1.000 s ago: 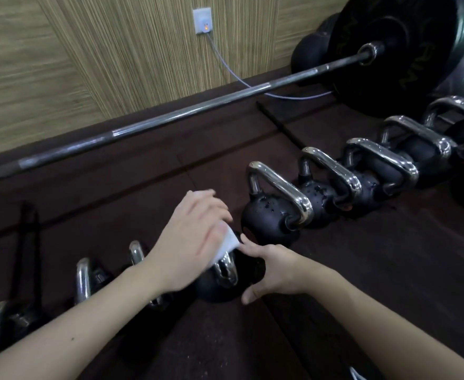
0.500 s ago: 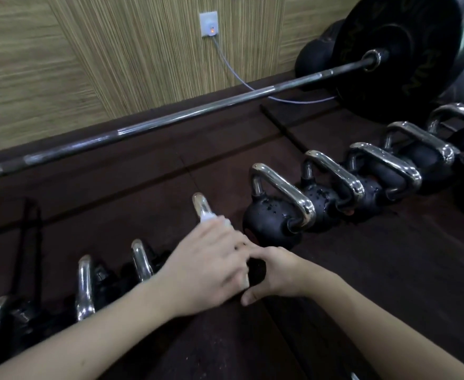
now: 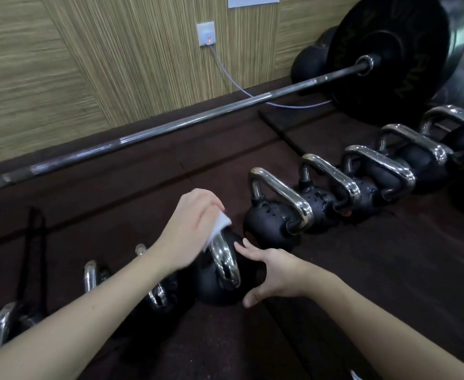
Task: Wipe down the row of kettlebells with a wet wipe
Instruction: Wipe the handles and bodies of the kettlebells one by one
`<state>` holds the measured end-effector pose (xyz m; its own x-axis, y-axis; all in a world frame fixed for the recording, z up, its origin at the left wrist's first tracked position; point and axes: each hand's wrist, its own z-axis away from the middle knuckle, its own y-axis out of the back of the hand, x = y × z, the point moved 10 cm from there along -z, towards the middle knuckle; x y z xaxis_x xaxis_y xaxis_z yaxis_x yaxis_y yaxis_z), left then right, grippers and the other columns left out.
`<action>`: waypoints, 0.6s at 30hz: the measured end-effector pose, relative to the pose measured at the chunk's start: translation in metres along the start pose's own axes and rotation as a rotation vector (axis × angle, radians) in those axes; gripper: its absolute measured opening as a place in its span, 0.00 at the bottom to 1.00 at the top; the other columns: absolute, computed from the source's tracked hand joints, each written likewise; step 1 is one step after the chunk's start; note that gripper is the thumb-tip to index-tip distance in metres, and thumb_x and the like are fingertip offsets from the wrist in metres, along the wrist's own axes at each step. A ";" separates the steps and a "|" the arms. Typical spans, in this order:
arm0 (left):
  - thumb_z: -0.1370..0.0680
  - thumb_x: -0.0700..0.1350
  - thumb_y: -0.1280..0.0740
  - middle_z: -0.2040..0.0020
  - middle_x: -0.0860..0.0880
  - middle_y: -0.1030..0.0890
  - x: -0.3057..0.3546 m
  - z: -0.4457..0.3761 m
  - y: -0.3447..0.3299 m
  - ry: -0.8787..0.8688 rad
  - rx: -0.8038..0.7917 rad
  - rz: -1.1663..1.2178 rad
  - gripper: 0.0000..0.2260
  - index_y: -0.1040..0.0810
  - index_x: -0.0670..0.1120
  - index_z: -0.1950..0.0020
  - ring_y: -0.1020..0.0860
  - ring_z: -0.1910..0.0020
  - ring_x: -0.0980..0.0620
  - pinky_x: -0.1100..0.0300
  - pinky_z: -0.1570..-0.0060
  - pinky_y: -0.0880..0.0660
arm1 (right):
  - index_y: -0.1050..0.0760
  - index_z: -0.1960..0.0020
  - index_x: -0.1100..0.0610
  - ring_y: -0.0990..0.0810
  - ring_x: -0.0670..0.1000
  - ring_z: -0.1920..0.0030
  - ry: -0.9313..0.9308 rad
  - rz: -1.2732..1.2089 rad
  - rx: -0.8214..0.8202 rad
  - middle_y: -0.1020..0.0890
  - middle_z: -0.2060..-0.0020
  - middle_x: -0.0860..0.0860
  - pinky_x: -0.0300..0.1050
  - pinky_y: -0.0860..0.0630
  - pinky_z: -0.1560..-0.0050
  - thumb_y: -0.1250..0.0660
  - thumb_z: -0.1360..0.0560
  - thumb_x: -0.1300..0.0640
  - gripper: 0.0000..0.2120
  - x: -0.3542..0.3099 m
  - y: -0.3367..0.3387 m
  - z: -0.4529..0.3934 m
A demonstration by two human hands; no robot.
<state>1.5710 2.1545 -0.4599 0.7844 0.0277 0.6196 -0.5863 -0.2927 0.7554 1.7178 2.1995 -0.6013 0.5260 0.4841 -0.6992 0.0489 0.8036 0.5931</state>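
The left hand is pinching a white wet wipe onto a black round kettlebell's chrome handle; the right hand, fingers loosely spread, is bracing its ball; nine kettlebells are showing.

Single head-worn view, forward and down, close over kettlebell row on floor.

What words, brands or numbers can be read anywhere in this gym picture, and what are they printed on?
Nothing reads clearly.
Big black rubber weight plate: faint raised yellowish letters along its rim, too dim and tilted to read.
White paper sheet on the striped wooden wall: cut off by the frame, no text visible.
Black kettlebells with chrome handles: no legible marks.
White wall socket: only an orange light.
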 end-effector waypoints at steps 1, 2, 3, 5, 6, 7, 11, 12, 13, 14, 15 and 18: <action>0.17 0.50 0.44 0.43 0.51 0.21 0.019 0.014 -0.003 -0.240 -0.006 -0.165 0.15 0.19 0.46 0.46 0.26 0.39 0.50 0.55 0.30 0.35 | 0.51 0.18 0.31 0.50 0.49 0.15 -0.002 0.005 0.000 0.53 0.18 0.32 0.55 0.45 0.16 0.17 0.40 0.32 0.61 0.000 0.001 -0.001; 0.16 0.48 0.45 0.44 0.51 0.21 0.030 0.028 -0.013 -0.396 -0.040 -0.309 0.15 0.19 0.46 0.45 0.26 0.39 0.48 0.51 0.26 0.37 | 0.50 0.17 0.32 0.50 0.49 0.15 -0.008 0.016 -0.003 0.52 0.18 0.33 0.54 0.45 0.16 0.17 0.39 0.34 0.60 -0.001 0.001 -0.001; 0.16 0.48 0.44 0.44 0.50 0.21 0.039 0.040 -0.023 -0.479 -0.085 -0.417 0.14 0.19 0.46 0.44 0.26 0.39 0.46 0.47 0.25 0.37 | 0.49 0.17 0.33 0.49 0.48 0.16 -0.012 0.030 -0.001 0.52 0.17 0.34 0.52 0.44 0.17 0.16 0.38 0.35 0.60 -0.002 0.002 -0.001; 0.16 0.49 0.41 0.44 0.49 0.20 0.055 0.059 -0.043 -0.618 -0.118 -0.617 0.13 0.18 0.46 0.45 0.23 0.40 0.44 0.43 0.27 0.33 | 0.49 0.16 0.34 0.48 0.47 0.16 -0.014 0.047 0.008 0.52 0.17 0.35 0.49 0.43 0.17 0.16 0.38 0.35 0.60 -0.002 0.002 -0.002; 0.16 0.50 0.40 0.45 0.49 0.19 0.060 0.068 -0.055 -0.698 -0.125 -0.718 0.12 0.18 0.47 0.46 0.21 0.40 0.44 0.42 0.27 0.32 | 0.48 0.16 0.34 0.48 0.47 0.16 -0.020 0.044 0.008 0.52 0.17 0.36 0.48 0.43 0.17 0.16 0.38 0.35 0.60 -0.001 0.001 -0.003; 0.16 0.50 0.40 0.46 0.49 0.18 0.062 0.076 -0.064 -0.775 -0.122 -0.797 0.12 0.18 0.47 0.47 0.20 0.40 0.44 0.42 0.26 0.33 | 0.48 0.16 0.34 0.48 0.47 0.16 -0.027 0.035 0.005 0.52 0.16 0.36 0.47 0.43 0.18 0.16 0.39 0.35 0.60 0.000 0.000 -0.003; 0.15 0.49 0.41 0.47 0.51 0.18 0.067 0.085 -0.067 -0.906 -0.080 -0.835 0.13 0.18 0.48 0.48 0.18 0.41 0.47 0.48 0.22 0.40 | 0.49 0.16 0.34 0.47 0.47 0.16 -0.023 0.004 0.008 0.50 0.16 0.37 0.46 0.43 0.18 0.18 0.43 0.30 0.63 0.000 -0.002 -0.003; 0.15 0.50 0.41 0.46 0.51 0.18 0.068 0.082 -0.063 -0.889 -0.091 -0.783 0.13 0.18 0.48 0.48 0.19 0.40 0.47 0.48 0.23 0.38 | 0.49 0.16 0.35 0.47 0.47 0.16 -0.030 -0.008 0.011 0.49 0.16 0.37 0.45 0.43 0.18 0.17 0.41 0.33 0.62 -0.001 -0.002 -0.002; 0.15 0.50 0.40 0.45 0.50 0.18 0.069 0.077 -0.057 -0.852 -0.094 -0.716 0.12 0.18 0.48 0.48 0.20 0.40 0.47 0.49 0.24 0.36 | 0.48 0.16 0.34 0.46 0.47 0.16 -0.033 -0.021 0.010 0.48 0.16 0.38 0.46 0.42 0.18 0.16 0.39 0.35 0.60 -0.002 -0.001 -0.001; 0.16 0.50 0.39 0.44 0.50 0.18 0.067 0.068 -0.049 -0.793 -0.090 -0.637 0.12 0.17 0.48 0.48 0.21 0.40 0.47 0.49 0.24 0.35 | 0.48 0.16 0.34 0.45 0.47 0.16 -0.026 -0.021 0.015 0.48 0.16 0.38 0.47 0.41 0.18 0.17 0.38 0.35 0.60 -0.003 -0.001 -0.001; 0.17 0.50 0.39 0.44 0.50 0.18 0.060 0.058 -0.041 -0.716 -0.084 -0.549 0.12 0.17 0.48 0.47 0.22 0.40 0.47 0.47 0.25 0.34 | 0.47 0.16 0.34 0.45 0.47 0.16 -0.016 -0.003 0.022 0.48 0.16 0.37 0.48 0.40 0.18 0.17 0.39 0.34 0.60 -0.004 0.000 -0.001; 0.18 0.47 0.42 0.46 0.52 0.18 0.025 0.016 -0.015 -0.398 -0.052 -0.271 0.14 0.17 0.48 0.49 0.23 0.42 0.52 0.49 0.29 0.33 | 0.50 0.16 0.35 0.49 0.48 0.16 -0.026 0.027 0.011 0.52 0.16 0.37 0.51 0.44 0.17 0.16 0.37 0.36 0.60 -0.004 0.002 0.001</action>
<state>1.6026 2.1445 -0.4586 0.9210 -0.2745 0.2766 -0.3511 -0.2768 0.8945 1.7164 2.1987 -0.5968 0.5488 0.4964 -0.6726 0.0438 0.7865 0.6161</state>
